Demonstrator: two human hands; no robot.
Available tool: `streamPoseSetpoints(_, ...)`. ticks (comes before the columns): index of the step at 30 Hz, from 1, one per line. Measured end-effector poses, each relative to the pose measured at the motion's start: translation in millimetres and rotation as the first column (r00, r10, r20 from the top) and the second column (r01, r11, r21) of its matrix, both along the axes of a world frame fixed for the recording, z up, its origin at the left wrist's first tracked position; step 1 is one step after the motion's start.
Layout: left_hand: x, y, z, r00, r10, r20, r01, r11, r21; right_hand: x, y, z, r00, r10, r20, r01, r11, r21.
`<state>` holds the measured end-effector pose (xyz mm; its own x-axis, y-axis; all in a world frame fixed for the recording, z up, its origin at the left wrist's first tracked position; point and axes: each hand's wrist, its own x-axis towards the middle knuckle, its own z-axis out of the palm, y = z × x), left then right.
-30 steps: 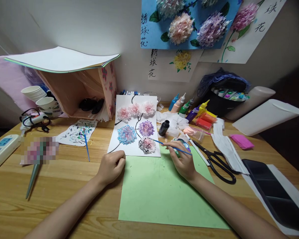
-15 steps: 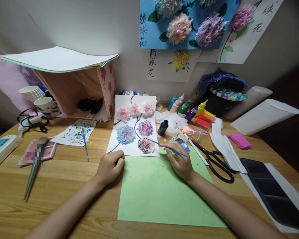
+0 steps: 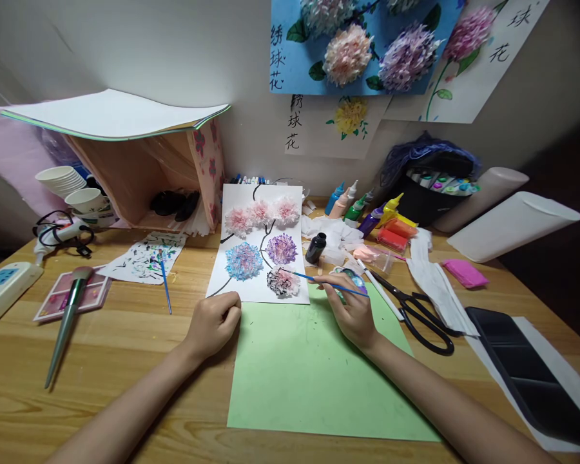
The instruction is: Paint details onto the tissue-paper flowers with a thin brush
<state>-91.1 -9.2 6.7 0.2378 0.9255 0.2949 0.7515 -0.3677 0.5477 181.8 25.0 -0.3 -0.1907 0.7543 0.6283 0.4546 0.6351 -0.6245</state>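
Note:
My right hand (image 3: pixel 350 312) pinches a thin blue paintbrush (image 3: pixel 341 285), its tip touching the pink flower (image 3: pixel 283 282) at the lower right of the white sheet (image 3: pixel 256 293). Black marks cover much of that flower, mainly its left side. My left hand (image 3: pixel 216 324) rests closed at the sheet's lower left corner; whether its fingers hold anything is hidden. On the same sheet are a blue flower (image 3: pixel 244 261), a purple flower (image 3: pixel 281 249) and several pink ones, with black branches between. An open black bottle (image 3: pixel 316 248) stands beyond my right hand.
Green paper (image 3: pixel 319 380) lies before me. To the right are black scissors (image 3: pixel 430 322), a black tray (image 3: pixel 526 374) and paint bottles (image 3: pixel 355 209). On the left lie a large brush (image 3: pixel 67 322), a second blue brush (image 3: pixel 166 287) and a power strip (image 3: pixel 9 290).
The blue brush in my right hand has tilted slightly flatter, and its tip has shifted a little to the left on the flower. My left hand stays in place.

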Motion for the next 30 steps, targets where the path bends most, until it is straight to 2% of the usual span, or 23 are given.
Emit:
streamPoseSetpoints(21, 0, 0, -0.6, 1.0, -0.008, 0.013, 0.008, 1.0, -0.01, -2, 2, 1.1, 1.0, -0.02, 0.022, 0.019, 0.999, 0.029)
streamPoseSetpoints(24, -1, 0, -1.4, 1.0, -0.008, 0.004, 0.009, 1.0, -0.011, 3, 5, 20.7, 0.998, -0.061, 0.0, 0.061, 0.99, 0.126)
streamPoseSetpoints(27, -1, 0, -2.2, 1.0, -0.008, -0.004, 0.008, 1.0, -0.012, 8, 19, 57.9, 0.986, -0.151, -0.065, 0.163, 0.955, 0.248)
streamPoseSetpoints(29, -2, 1, -2.3, 1.0, -0.009, -0.007, 0.009, 1.0, -0.007, 11, 33, 85.0, 0.956, -0.272, -0.108, 0.29, 0.929, 0.229)
streamPoseSetpoints(30, -2, 1, -2.1, 1.0, -0.01, -0.008, 0.01, 1.0, -0.003, 11, 41, 96.7, 0.95, -0.291, -0.116, 0.31, 0.928, 0.209)
